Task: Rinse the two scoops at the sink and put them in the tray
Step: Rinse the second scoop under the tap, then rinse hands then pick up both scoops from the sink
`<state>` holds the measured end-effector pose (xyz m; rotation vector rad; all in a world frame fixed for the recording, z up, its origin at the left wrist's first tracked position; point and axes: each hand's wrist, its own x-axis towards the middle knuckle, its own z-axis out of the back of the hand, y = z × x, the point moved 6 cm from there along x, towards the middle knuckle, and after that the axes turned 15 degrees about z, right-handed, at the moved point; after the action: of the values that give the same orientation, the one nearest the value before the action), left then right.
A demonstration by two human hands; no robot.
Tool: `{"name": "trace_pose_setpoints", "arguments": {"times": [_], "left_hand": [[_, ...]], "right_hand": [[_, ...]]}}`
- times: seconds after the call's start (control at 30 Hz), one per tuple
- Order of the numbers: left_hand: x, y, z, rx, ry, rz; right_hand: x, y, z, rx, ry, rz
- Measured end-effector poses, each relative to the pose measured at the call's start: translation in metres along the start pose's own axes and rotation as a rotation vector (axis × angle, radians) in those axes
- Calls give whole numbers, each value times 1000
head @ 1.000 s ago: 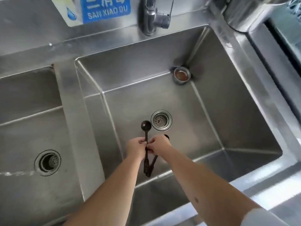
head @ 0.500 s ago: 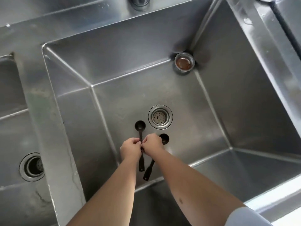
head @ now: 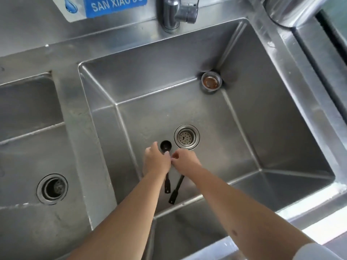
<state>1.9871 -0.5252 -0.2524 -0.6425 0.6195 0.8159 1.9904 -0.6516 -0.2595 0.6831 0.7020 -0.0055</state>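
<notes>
Two black long-handled scoops are held over the right steel basin (head: 262, 139). My left hand (head: 155, 162) grips the first scoop (head: 165, 145); its round bowl shows above the hand and its handle end pokes out below. My right hand (head: 185, 162) grips the second scoop (head: 176, 190); only its handle shows, slanting down to the left, while its bowl is hidden under the hand. The two hands touch at the fingertips, just in front of the basin drain (head: 186, 136). No tray is in view.
A faucet (head: 178, 12) stands at the back above the basin, with no water visibly running. A small metal cup (head: 211, 82) with brown residue sits in the far right corner. A second basin (head: 30, 147) with its drain (head: 52, 188) lies to the left. A blue sign (head: 114, 4) hangs behind.
The view has tilted back up, bringing the faucet and sign into frame. My right hand now covers the second scoop's bowl. My left hand has slid up toward the first scoop's bowl.
</notes>
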Motion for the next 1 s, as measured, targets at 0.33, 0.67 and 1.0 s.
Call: {"name": "trace_pose_setpoints", "arguments": {"times": [0.33, 0.67, 1.0], "left_hand": [[-88, -30, 167, 454, -287, -592], [-88, 125, 341, 387, -392, -332], [-62, 220, 433, 370, -424, -295]], "right_hand": [[-81, 129, 97, -535, -96, 249], [-106, 320, -9, -662, 57, 567], [-103, 455, -124, -659, 106, 688]]}}
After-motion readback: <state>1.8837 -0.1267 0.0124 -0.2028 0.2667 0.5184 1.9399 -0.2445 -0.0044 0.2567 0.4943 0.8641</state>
